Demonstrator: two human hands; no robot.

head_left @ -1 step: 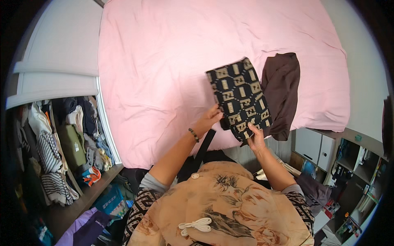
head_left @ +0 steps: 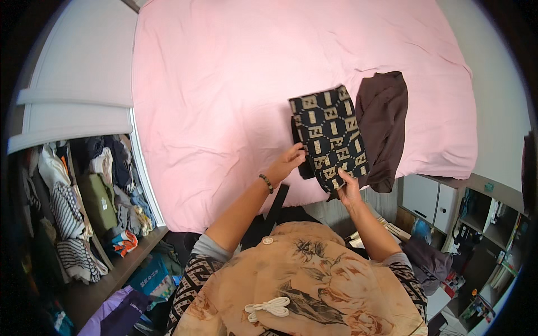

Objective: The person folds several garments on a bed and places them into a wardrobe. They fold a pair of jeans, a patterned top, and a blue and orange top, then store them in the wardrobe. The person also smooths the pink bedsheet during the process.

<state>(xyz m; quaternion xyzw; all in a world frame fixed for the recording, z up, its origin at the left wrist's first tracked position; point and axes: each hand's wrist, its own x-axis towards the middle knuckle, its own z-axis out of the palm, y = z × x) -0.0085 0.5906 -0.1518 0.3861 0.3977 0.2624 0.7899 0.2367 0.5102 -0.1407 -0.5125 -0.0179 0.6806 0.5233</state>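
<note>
A folded black garment [head_left: 330,131] with a beige geometric pattern is held above the near right part of the pink bed. My right hand [head_left: 350,189] grips its lower right corner, thumb on top. At the garment's left edge is my left hand [head_left: 290,159], its fingers stretched out and their tips touching the side. A dark layer shows beneath the patterned face along that edge. Just right of it, a dark brown garment [head_left: 386,120] lies on the bed, partly covered by the patterned one.
The pink bed cover [head_left: 224,84] spreads ahead. At left, an open wardrobe holds several folded clothes [head_left: 101,201], with a purple bag [head_left: 120,311] below. White cabinet doors [head_left: 428,201] and a cluttered shelf unit [head_left: 493,235] stand at right. A dark strap [head_left: 276,204] hangs near my waist.
The patterned garment's top edge has dropped slightly and swung right, so it stands straighter. My left hand's fingers look looser at its edge. The brown garment stays put.
</note>
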